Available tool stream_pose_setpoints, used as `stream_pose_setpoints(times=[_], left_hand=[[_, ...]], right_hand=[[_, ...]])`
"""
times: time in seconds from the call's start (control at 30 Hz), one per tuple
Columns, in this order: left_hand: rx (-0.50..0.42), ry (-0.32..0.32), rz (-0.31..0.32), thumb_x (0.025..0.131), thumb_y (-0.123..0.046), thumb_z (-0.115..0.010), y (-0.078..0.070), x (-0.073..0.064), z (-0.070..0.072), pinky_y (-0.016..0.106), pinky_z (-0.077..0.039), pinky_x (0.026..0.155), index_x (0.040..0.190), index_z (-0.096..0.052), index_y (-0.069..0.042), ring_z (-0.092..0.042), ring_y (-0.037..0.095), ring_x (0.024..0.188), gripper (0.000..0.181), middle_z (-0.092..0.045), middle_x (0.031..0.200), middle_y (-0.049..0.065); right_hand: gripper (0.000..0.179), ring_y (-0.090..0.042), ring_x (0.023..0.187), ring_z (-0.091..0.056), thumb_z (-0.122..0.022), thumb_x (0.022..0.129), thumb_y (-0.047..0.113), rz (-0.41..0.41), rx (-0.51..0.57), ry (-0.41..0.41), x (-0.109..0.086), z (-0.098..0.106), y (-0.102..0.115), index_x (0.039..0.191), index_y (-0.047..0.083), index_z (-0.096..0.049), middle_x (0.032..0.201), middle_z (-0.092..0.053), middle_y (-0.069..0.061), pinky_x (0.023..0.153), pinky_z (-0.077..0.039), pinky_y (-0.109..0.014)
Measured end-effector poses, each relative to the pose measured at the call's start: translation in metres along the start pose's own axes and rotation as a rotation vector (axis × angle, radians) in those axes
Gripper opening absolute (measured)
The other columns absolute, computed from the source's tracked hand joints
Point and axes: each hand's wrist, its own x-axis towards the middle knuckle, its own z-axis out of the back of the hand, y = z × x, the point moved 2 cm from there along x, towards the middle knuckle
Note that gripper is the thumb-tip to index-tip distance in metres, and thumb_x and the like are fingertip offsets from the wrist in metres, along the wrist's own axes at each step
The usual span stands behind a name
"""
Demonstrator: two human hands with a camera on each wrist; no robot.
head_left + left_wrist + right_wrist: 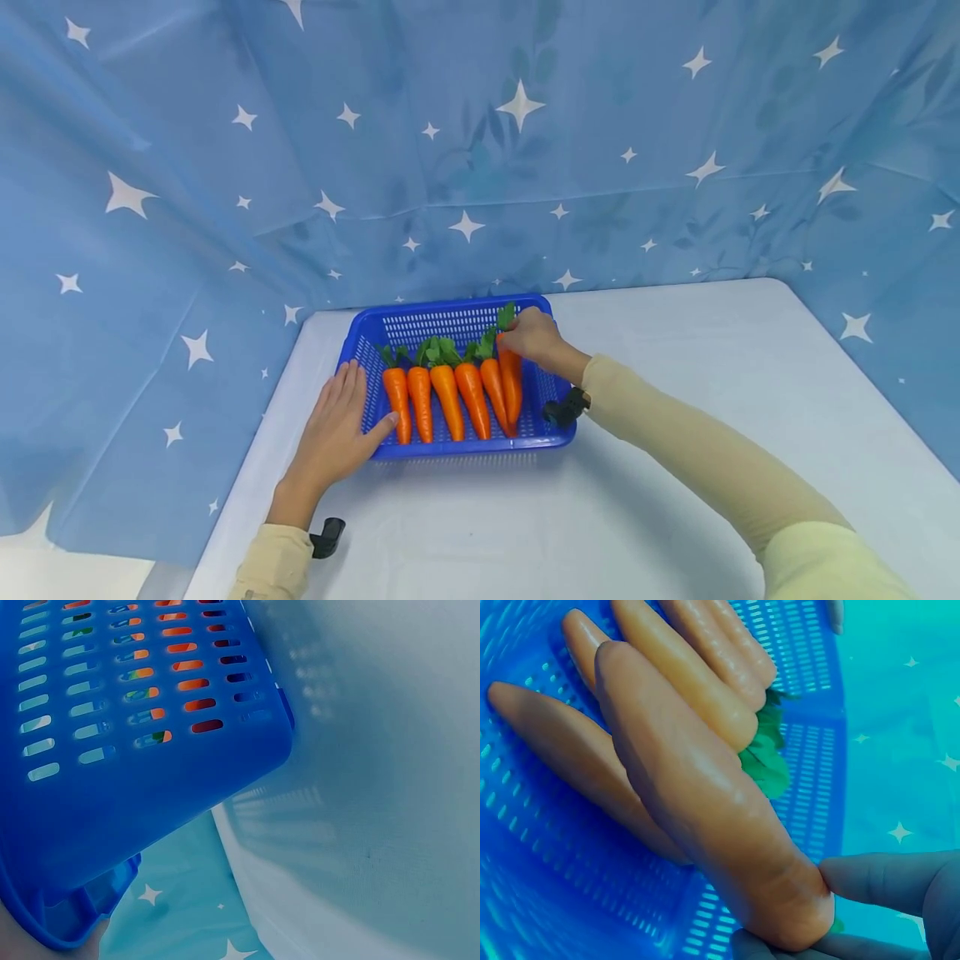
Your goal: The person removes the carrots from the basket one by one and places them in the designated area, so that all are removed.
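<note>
A blue plastic basket (465,449) with slotted walls holds several orange carrots with green tops. My right hand (536,337) pinches the rightmost carrot (512,383) at its leafy end. In the right wrist view that held carrot (705,795) slants above another carrot (562,750), thumb and fingers at its thick end. The other carrots (446,400) lie side by side, tips toward the near wall. At the basket's left near corner, my left hand (337,433) rests on the rim with straight fingers, thumb spread over the near edge. The left wrist view shows mostly the basket's outer wall (150,802).
The basket stands on a white-covered table (675,358), close to its back edge. Behind and to the left hangs a blue curtain (420,150) with white stars. Black wrist cameras (327,538) are strapped at both wrists.
</note>
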Motion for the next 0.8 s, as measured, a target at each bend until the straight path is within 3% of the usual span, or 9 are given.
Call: stream_pose_setpoints(times=[0.07, 0.13, 0.17, 0.2, 0.27, 0.4, 0.8], left_hand=[[0.001, -0.002, -0.002, 0.105, -0.056, -0.056, 0.0, 0.0, 0.0, 0.058, -0.006, 0.13, 0.163, -0.02, 0.015, -0.008, 0.047, 0.161, 0.098, -0.013, 0.173, 0.032], [0.003, 0.001, -0.004, 0.106, -0.056, -0.055, 0.0, 0.0, 0.0, 0.057, -0.005, 0.131, 0.163, -0.02, 0.015, -0.008, 0.047, 0.161, 0.098, -0.012, 0.173, 0.032], [0.005, 0.002, -0.004, 0.106, -0.056, -0.055, 0.0, 0.0, 0.0, 0.057, -0.005, 0.131, 0.163, -0.02, 0.015, -0.008, 0.047, 0.161, 0.098, -0.013, 0.173, 0.032], [0.005, 0.003, -0.004, 0.106, -0.056, -0.055, 0.0, 0.0, 0.0, 0.057, -0.005, 0.131, 0.163, -0.019, 0.015, -0.008, 0.047, 0.162, 0.098, -0.013, 0.173, 0.032], [0.0, 0.0, -0.005, 0.106, -0.055, -0.055, -0.001, 0.0, 0.001, 0.058, -0.005, 0.131, 0.163, -0.02, 0.015, -0.008, 0.047, 0.161, 0.098, -0.013, 0.173, 0.032], [-0.009, -0.005, -0.009, 0.106, -0.055, -0.055, -0.003, -0.001, 0.002, 0.06, -0.007, 0.13, 0.163, -0.021, 0.016, -0.009, 0.048, 0.161, 0.097, -0.014, 0.172, 0.033], [-0.008, 0.013, 0.008, 0.106, -0.054, -0.056, -0.003, -0.001, 0.004, 0.06, -0.007, 0.13, 0.164, -0.018, 0.015, -0.008, 0.048, 0.161, 0.098, -0.013, 0.173, 0.032]], right_hand=[[0.032, -0.015, 0.057, -0.041, -0.075, 0.089, 0.005, -0.006, 0.015, 0.001, -0.002, 0.004, 0.0, 0.062, 0.009, -0.057, 0.06, -0.045, 0.002, 0.055, -0.041, -0.026], [0.011, -0.022, 0.074, -0.06, -0.078, 0.089, 0.008, -0.014, 0.023, 0.004, -0.004, 0.008, -0.001, 0.081, 0.002, -0.075, 0.077, -0.066, -0.005, 0.073, -0.057, -0.032], [0.013, -0.026, 0.087, -0.067, -0.079, 0.09, 0.01, -0.02, 0.028, 0.007, -0.005, 0.01, -0.002, 0.095, -0.002, -0.08, 0.091, -0.073, -0.01, 0.085, -0.06, -0.037], [0.025, -0.031, 0.102, -0.069, -0.079, 0.09, 0.011, -0.024, 0.036, 0.011, -0.005, 0.012, -0.003, 0.11, -0.005, -0.08, 0.108, -0.076, -0.015, 0.096, -0.06, -0.043], [0.044, -0.038, 0.121, -0.066, -0.079, 0.091, 0.013, -0.027, 0.057, 0.019, -0.005, 0.017, -0.005, 0.129, -0.01, -0.072, 0.131, -0.071, -0.022, 0.106, -0.056, -0.051], [0.057, -0.041, 0.128, -0.063, -0.077, 0.094, 0.015, -0.025, 0.102, 0.028, -0.007, 0.028, -0.005, 0.142, -0.011, -0.062, 0.143, -0.063, -0.026, 0.107, -0.055, -0.05], [0.059, -0.04, 0.131, -0.062, -0.071, 0.103, 0.017, -0.034, 0.251, 0.039, -0.016, 0.062, -0.009, 0.152, -0.009, -0.053, 0.148, -0.057, -0.027, 0.111, -0.052, -0.047]])
